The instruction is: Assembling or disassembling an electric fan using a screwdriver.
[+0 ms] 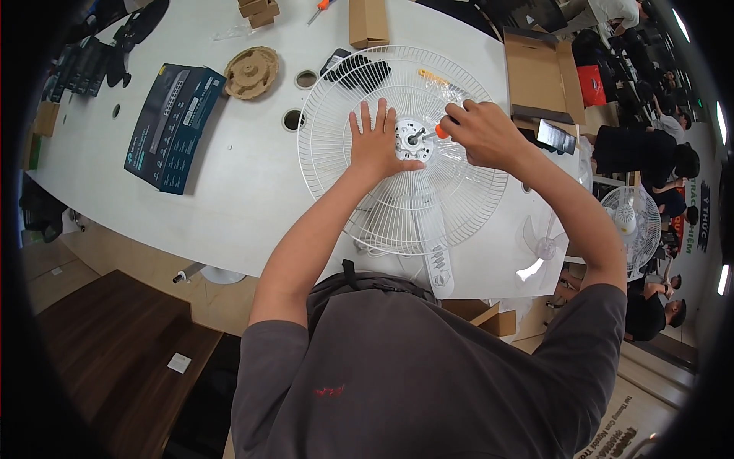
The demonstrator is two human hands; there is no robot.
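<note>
The right hand (482, 134) gripped an orange-handled tool (441, 131) near the hub (409, 150); the left hand (375, 145) pressed flat, fingers spread, on the fan guard (459, 218), over the table's (245, 214) near side. A box (170, 130) lay left.

A large white desk (252, 222) is seen, and round holes (293, 119) are cut in its top. On the left part, a dark teal box (172, 126) is placed. Beside this box, to the right, a round brown pulp piece (252, 73) is laid. Along the far side, small cardboard boxes (260, 14), a screwdriver (323, 5) with orange handle and a longer cardboard box (368, 23) are set apart from each other. Near the right corner, a transparent fan blade (546, 246) is put.
</note>
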